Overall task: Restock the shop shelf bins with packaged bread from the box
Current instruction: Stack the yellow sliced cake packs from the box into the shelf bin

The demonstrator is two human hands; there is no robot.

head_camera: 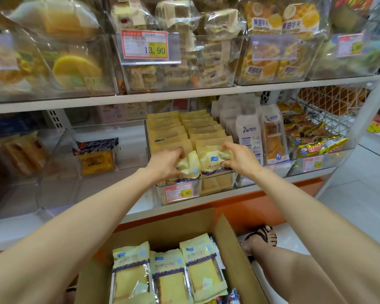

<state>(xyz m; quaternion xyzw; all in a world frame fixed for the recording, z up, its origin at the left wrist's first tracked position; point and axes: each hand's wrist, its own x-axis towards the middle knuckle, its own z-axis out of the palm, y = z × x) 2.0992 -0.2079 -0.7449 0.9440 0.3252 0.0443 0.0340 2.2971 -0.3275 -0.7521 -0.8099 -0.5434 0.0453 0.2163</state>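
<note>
The left hand point(166, 164) is pinching the crumpled top of the left pack point(191, 166). The right hand point(240, 159) is pinching the right pack point(214, 159). Both packs are standing upright, side by side between the hands, at the front of the bin point(217, 183). The box point(226, 238) below is holding more bread point(169, 275).

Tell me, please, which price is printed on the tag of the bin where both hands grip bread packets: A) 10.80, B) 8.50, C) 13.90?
A: the price tag on the clear bin, just below the bread packets that the left hand and right hand grip, reads 10.80.
</note>
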